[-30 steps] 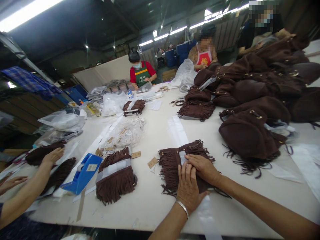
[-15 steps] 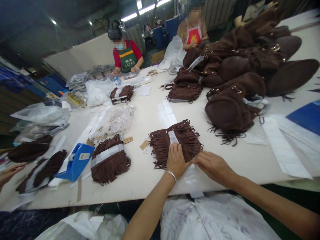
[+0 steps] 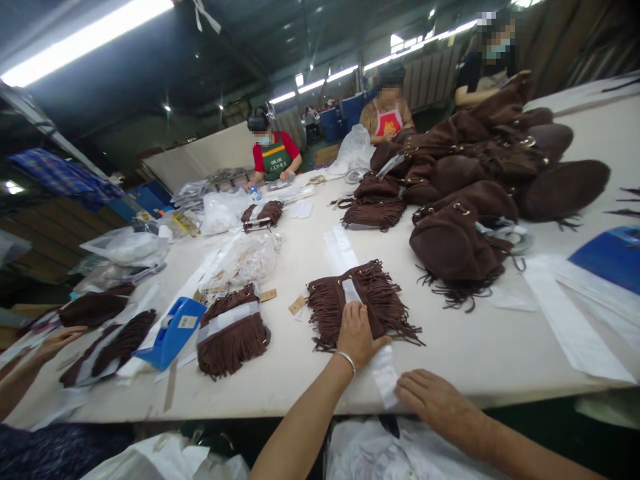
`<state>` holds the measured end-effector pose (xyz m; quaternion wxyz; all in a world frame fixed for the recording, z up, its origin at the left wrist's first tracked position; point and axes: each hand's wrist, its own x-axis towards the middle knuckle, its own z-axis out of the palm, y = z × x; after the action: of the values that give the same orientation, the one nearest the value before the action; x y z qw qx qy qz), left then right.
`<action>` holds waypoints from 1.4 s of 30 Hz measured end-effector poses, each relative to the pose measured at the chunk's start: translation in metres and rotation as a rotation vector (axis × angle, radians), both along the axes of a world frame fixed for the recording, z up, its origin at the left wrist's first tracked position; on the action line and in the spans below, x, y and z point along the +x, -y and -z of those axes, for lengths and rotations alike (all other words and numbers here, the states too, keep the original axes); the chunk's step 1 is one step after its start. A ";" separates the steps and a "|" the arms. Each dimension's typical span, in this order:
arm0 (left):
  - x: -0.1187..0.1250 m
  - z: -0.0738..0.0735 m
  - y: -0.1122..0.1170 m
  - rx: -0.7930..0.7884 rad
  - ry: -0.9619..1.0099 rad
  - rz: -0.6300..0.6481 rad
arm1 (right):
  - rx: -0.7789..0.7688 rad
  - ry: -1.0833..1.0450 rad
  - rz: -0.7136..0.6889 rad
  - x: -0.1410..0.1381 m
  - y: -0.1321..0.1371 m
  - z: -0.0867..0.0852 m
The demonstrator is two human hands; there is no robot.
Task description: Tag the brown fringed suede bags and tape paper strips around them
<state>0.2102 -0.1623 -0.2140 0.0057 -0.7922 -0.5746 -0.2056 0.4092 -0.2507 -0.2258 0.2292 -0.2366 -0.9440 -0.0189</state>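
Observation:
A brown fringed suede piece (image 3: 367,299) lies flat on the white table (image 3: 465,347) in front of me, with a clear strip (image 3: 385,373) running down its middle to the table edge. My left hand (image 3: 356,333) lies flat on the piece's near edge, fingers out, a bangle on the wrist. My right hand (image 3: 435,403) rests at the table edge on the strip's lower end, fingers bent over it.
A blue tape dispenser (image 3: 173,332) and a wrapped fringed piece (image 3: 231,333) sit to the left. A heap of brown bags (image 3: 475,187) fills the right. Plastic bags (image 3: 127,245) lie far left. Another person's hand (image 3: 55,341) is at the left edge; three workers sit at the far side.
My right hand slid from the fringed piece down along the strip to the table edge. My left hand stayed on the piece. The view tilted down, then back up.

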 end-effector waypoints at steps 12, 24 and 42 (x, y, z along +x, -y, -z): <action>-0.007 0.004 0.004 -0.042 -0.030 0.054 | -0.100 -0.019 0.033 -0.013 -0.003 -0.011; -0.009 0.001 0.003 -0.061 -0.041 0.074 | -0.554 -0.055 0.172 -0.010 -0.003 -0.043; -0.011 -0.008 0.001 -0.108 -0.006 0.106 | -1.669 -0.516 0.258 -0.004 -0.056 -0.048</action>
<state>0.1988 -0.1630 -0.2058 -0.0464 -0.8214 -0.5419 -0.1719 0.4053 -0.1945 -0.1773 0.1835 -0.4283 -0.5347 0.7050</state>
